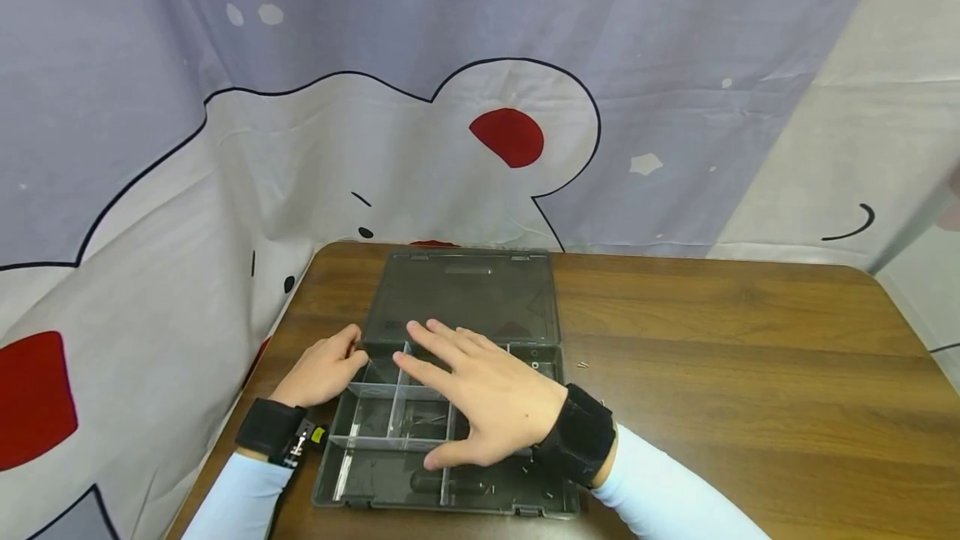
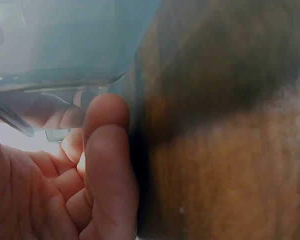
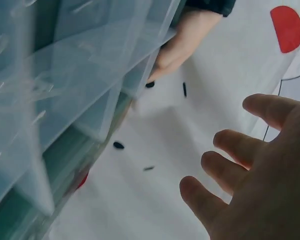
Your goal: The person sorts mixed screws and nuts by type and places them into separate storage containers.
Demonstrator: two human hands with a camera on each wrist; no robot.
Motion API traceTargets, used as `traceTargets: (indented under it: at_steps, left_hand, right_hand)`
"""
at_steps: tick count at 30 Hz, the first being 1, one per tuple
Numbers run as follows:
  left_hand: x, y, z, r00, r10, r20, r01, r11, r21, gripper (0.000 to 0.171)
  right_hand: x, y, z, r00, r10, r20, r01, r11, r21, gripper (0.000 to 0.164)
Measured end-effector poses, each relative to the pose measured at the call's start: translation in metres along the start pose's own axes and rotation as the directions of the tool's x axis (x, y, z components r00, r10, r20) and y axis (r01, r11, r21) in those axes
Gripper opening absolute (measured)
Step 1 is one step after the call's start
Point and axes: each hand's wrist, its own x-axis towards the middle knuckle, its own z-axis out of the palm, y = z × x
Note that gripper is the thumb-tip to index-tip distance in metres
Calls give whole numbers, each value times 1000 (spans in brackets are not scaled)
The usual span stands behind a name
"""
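Note:
A grey, see-through compartment box (image 1: 390,473) lies on the table, its lid (image 1: 465,298) folded back flat behind it. My left hand (image 1: 322,365) holds the box's left side near the hinge; the left wrist view shows bent fingers (image 2: 110,165) against the clear plastic wall. Over the middle of the box hovers my right hand (image 1: 487,394), palm down, fingers spread and holding nothing. Thin dividers (image 1: 386,442) split the box into compartments. Several small metal pieces lie inside, and the right hand hides some of the compartments.
Tiny metal pieces (image 1: 582,365) lie on the wooden table (image 1: 735,373) just right of the box. A printed curtain (image 1: 420,157) hangs behind the table and along its left side. Both wrists carry black straps (image 1: 577,436).

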Motion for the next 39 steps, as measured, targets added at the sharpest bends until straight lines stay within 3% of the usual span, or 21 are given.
traceTargets:
  at_steps: [9,19,25,39]
  left_hand:
    - [-1,0,-1,1000,14,0,-14,1000,-5,12]
    - [-1,-1,0,1000,16,1,-16,1000,-2,12]
    - [-1,-2,0,1000,11,-3,-11,1000,0,12]
    - [-3,0,-2,1000,21,-12,-21,1000,-5,12]
  right_hand:
    - [-50,41,-8,987,137,-90,-138,990,-8,93]
    - [-108,96,-6,933,285,-222,-296,955,-17,62]
    - [-121,117,3,925,285,-250,-308,950,-53,40]
    - [-119,126,35,934,321,-158,-335,940,-69,19]
